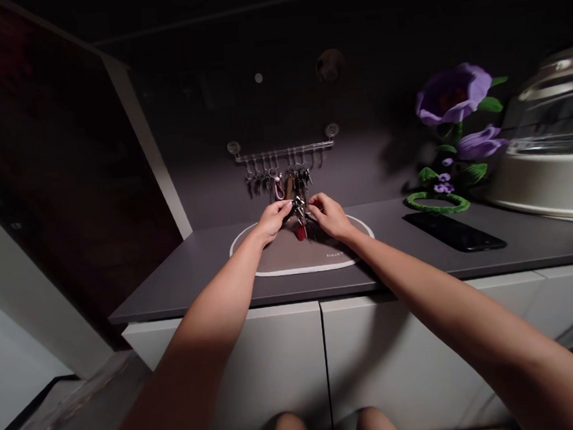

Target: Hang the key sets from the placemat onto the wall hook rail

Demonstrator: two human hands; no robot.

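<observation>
"What do we have in hand?"

"A silvery metal key bunch [299, 207] with a red tag [301, 232], above the brown, white-edged mat [290, 261]. Our left hand [271, 222] pinches it; whether our right hand [331, 216], close beside, grips anything, we cannot tell."

"And the next move?"

"We judge it calls for a steady left pinch."

"Around us?"

"Dark grey counter [170, 265], black phone [456, 230], clear hook rail [286, 153] on the shadowy wall."

dim | wall [179, 84] near-black up top | soft shadow on cabinet doors [419, 357] | keys [299, 208] slightly blurred | edges stretched
</observation>
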